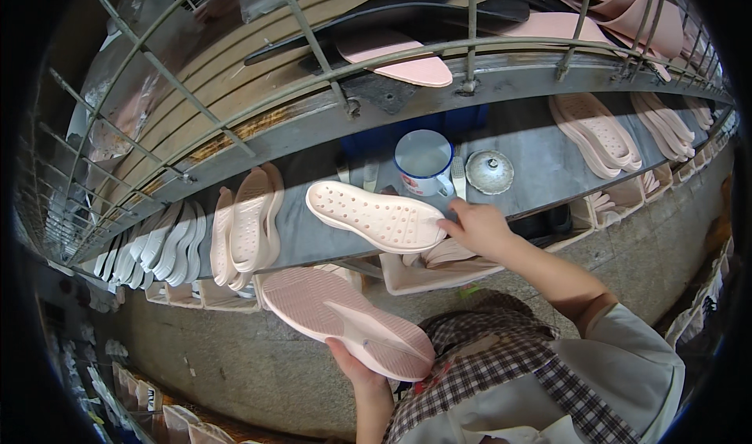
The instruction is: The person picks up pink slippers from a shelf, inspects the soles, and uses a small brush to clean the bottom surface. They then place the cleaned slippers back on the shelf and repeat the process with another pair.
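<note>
My left hand (pixel 362 372) is closed around the edge of a pink shoe sole (pixel 345 318), its ridged tread side facing up, in front of the bench. My right hand (pixel 479 228) is at the heel end of a pale cream-pink shoe sole (pixel 376 217), its thumb over the edge. This sole shows its inner face with rows of small holes and reaches past the bench's front edge. A white brush (pixel 458 179) lies between a white enamel mug (pixel 423 162) with a blue rim and a round metal lid (pixel 489 172). The brush's lower end meets my right fingers; whether they touch it I cannot tell.
Pale soles (pixel 254 228) and white soles (pixel 176 240) stand in rows on the grey bench (pixel 305 236) at left; more pink soles (pixel 595 134) lie at right. A wire rack (pixel 345 76) runs above, holding pink and black pieces. Cream bins (pixel 439 281) sit below.
</note>
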Demonstrator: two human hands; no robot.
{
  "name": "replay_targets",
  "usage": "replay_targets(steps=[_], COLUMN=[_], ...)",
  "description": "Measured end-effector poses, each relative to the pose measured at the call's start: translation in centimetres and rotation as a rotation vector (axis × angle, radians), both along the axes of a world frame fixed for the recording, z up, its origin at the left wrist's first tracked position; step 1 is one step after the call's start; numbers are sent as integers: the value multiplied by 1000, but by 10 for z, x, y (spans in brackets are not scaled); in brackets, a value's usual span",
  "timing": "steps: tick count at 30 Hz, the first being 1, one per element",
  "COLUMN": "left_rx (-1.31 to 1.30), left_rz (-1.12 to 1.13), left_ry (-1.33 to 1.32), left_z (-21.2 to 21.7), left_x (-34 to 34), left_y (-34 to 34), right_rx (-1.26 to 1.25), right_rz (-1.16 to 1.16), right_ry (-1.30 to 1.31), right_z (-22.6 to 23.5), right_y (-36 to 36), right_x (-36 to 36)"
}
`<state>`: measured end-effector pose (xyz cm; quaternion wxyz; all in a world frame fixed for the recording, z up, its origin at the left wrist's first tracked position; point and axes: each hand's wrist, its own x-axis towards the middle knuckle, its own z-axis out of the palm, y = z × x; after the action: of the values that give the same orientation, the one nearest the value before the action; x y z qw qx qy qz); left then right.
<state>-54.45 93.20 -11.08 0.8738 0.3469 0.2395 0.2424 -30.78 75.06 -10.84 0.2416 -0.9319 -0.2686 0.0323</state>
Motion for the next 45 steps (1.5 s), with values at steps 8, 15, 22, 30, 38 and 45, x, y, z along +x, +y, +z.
replay_targets(steps=[8,15,22,30,38,45], left_rx=[-11,8,-38,-56,-57,-87], left_rz=[39,6,43,-47,-123,-117], left_ry=[32,27,59,-154,-319,-325], left_z=[-9,-25,-38,-41,-37,-41], left_x=[0,7,16,27,46,52], left_y=[0,9,15,31,41,45], right_rx=[592,588,309,-295,-422,-568], right_rz=[-6,67,175,414,574,556], right_ry=[746,926,105,-198,22,-159], right_z=[-20,-18,-19,-12,-13,50], right_y=[48,88,103,160,184,173], right_x=[-9,-22,20,62,85,63])
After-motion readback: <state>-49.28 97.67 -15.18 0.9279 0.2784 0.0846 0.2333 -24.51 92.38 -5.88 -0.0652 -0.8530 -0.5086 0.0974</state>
